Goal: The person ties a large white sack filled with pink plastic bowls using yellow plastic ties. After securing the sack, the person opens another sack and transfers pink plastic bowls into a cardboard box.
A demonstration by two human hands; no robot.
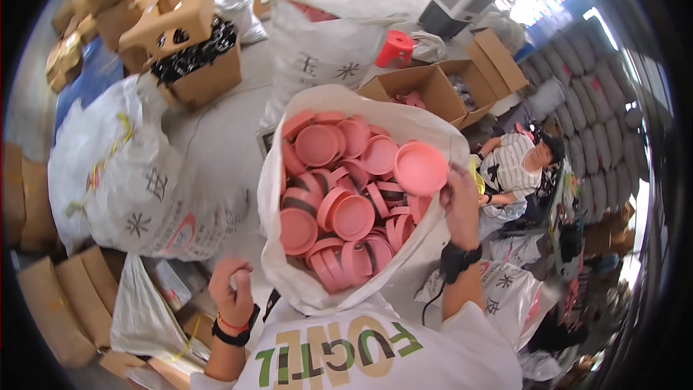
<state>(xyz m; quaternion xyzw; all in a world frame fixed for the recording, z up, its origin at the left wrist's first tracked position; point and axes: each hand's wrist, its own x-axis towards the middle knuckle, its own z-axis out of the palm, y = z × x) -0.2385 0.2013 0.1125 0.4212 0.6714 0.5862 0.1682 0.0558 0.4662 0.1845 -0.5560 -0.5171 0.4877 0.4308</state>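
An open white woven sack point(271, 245) stands right before me, filled with pink round shallow caps point(354, 218). Some of them lie face up, others rest on edge. At the sack's right rim, my right hand point(460, 206) is closed on the edge of one pink round cap point(421, 168), which looks larger and lighter than the rest. Part of that grip is hidden. My left hand point(231, 287) hangs apart from the sack at its lower left, fingers curled with nothing seen in them. Dark bands circle both wrists.
Tied white sacks point(137, 173) stand to the left, and another white sack point(317, 50) is behind. Open cardboard boxes point(433, 90) and a red stool point(395, 48) lie beyond. At right, another person point(516, 166) sits near stacked grey sacks point(585, 101). A tan plastic stool point(170, 18) rests on a box.
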